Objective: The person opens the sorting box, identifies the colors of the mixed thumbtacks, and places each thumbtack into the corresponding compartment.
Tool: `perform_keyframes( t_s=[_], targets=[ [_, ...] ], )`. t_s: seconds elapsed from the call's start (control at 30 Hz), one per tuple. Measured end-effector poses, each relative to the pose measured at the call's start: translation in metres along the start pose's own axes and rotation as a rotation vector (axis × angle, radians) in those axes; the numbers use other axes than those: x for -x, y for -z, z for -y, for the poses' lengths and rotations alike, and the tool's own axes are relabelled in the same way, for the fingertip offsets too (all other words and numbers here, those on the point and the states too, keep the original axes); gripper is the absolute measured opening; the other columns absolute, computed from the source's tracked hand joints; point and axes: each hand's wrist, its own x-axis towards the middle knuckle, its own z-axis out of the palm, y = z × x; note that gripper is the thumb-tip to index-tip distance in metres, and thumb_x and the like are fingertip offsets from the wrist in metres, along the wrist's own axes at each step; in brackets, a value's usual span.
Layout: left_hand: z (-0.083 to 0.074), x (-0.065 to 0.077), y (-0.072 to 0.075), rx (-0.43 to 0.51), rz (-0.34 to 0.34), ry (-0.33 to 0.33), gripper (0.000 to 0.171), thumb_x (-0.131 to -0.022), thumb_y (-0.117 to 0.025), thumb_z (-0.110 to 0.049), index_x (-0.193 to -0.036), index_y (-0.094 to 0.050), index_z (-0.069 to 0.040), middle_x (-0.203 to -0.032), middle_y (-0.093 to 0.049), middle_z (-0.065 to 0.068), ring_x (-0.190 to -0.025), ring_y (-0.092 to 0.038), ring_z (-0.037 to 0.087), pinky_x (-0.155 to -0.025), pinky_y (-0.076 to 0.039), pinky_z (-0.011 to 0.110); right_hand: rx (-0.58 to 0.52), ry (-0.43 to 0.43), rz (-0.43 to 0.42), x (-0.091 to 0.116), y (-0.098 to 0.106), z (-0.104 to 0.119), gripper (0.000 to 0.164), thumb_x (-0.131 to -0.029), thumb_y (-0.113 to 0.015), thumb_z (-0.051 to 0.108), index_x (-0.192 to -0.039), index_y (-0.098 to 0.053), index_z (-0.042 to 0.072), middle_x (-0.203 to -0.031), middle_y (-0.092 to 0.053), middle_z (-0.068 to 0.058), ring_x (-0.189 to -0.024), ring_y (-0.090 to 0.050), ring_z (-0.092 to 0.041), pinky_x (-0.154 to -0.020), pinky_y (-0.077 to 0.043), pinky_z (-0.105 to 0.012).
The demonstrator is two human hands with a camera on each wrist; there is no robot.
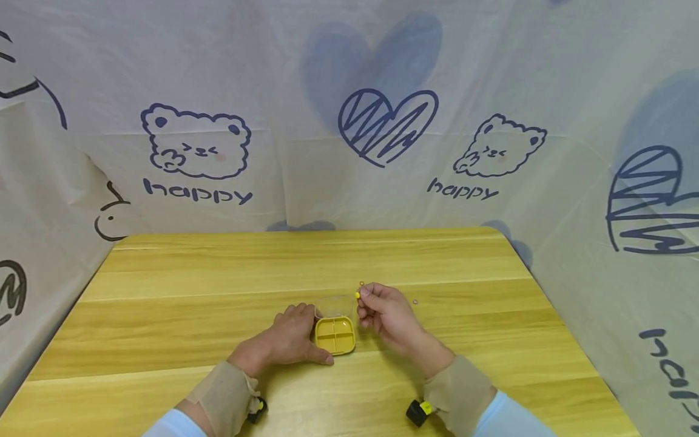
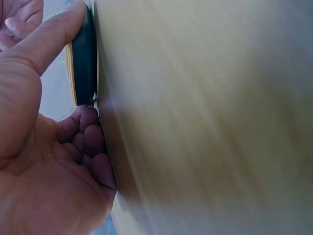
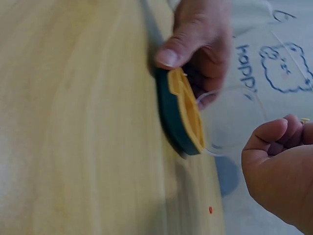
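A small pill box [image 1: 344,345] with a yellow divided tray and a dark green shell [image 3: 171,115] sits on the table. Its clear lid [image 1: 335,305] stands open on the far side; the compartments look bare. My left hand [image 1: 292,337] grips the box from the left, thumb at the near corner and fingers curled behind. Just right of the lid, my right hand [image 1: 388,312] pinches a tiny yellow piece [image 1: 357,295] between thumb and fingertip, raised off the table. Whether that piece is a pill or a bead is too small to tell.
Beyond my right hand lies a tiny orange piece [image 1: 361,283], and farther right a pinkish one [image 1: 415,301]. A wooden table [image 1: 218,267] carries everything. Pale cloth [image 1: 295,73] printed with bears and hearts hangs behind its far edge and along the sides.
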Motion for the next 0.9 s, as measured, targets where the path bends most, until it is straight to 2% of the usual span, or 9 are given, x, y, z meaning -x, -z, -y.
perform_keyframes(
  t_s=[0.2, 0.33, 0.5, 0.77, 0.9],
  targets=[
    [-0.001, 0.001, 0.002, 0.006, 0.021, 0.003, 0.083, -0.063, -0.08, -0.061, -0.12, -0.052, -0.007, -0.104, -0.054, 0.002, -0.096, -0.046, 0.023, -0.083, -0.036, 0.048, 0.321, 0.001, -0.003, -0.001, -0.015, -0.009, 0.03, -0.1, -0.051, 0.016, -0.106, -0.053, -0.013, -0.077, -0.052, -0.006, -0.064, -0.049, -0.014, -0.056, -0.043, -0.024],
    [-0.001, 0.0, 0.003, 0.007, 0.033, 0.007, 0.083, -0.064, -0.079, -0.062, -0.12, -0.051, -0.007, -0.105, -0.054, 0.002, -0.096, -0.045, 0.023, -0.083, -0.036, 0.048, 0.599, 0.03, -0.008, -0.002, -0.022, -0.014, 0.023, -0.101, -0.051, 0.018, -0.103, -0.061, -0.003, -0.074, -0.054, -0.007, -0.062, -0.048, -0.014, -0.055, -0.041, -0.025],
    [0.0, 0.001, 0.004, 0.002, 0.039, 0.012, 0.084, -0.065, -0.078, -0.063, -0.121, -0.051, -0.007, -0.107, -0.054, 0.002, -0.099, -0.046, 0.023, -0.084, -0.036, 0.048, 0.937, 0.142, -0.025, -0.003, -0.027, -0.02, 0.016, -0.1, -0.053, 0.021, -0.096, -0.065, 0.012, -0.079, -0.061, 0.0, -0.068, -0.052, -0.013, -0.06, -0.045, -0.028],
    [-0.002, 0.002, 0.004, 0.0, 0.045, 0.009, 0.084, -0.066, -0.077, -0.063, -0.122, -0.051, -0.006, -0.109, -0.054, 0.004, -0.103, -0.047, 0.026, -0.087, -0.037, 0.051, 1.285, 0.273, -0.025, -0.001, -0.033, -0.025, 0.013, -0.097, -0.057, 0.022, -0.091, -0.066, 0.017, -0.085, -0.062, 0.005, -0.072, -0.054, -0.009, -0.068, -0.048, -0.029],
    [-0.003, 0.002, 0.005, -0.005, 0.042, 0.002, 0.082, -0.066, -0.078, -0.063, -0.121, -0.052, -0.007, -0.11, -0.054, 0.004, -0.102, -0.047, 0.025, -0.086, -0.037, 0.05, 1.409, 0.329, 0.002, 0.0, -0.036, -0.025, 0.013, -0.097, -0.057, 0.024, -0.093, -0.067, 0.016, -0.087, -0.062, 0.005, -0.073, -0.055, -0.008, -0.07, -0.05, -0.03]
  ],
)
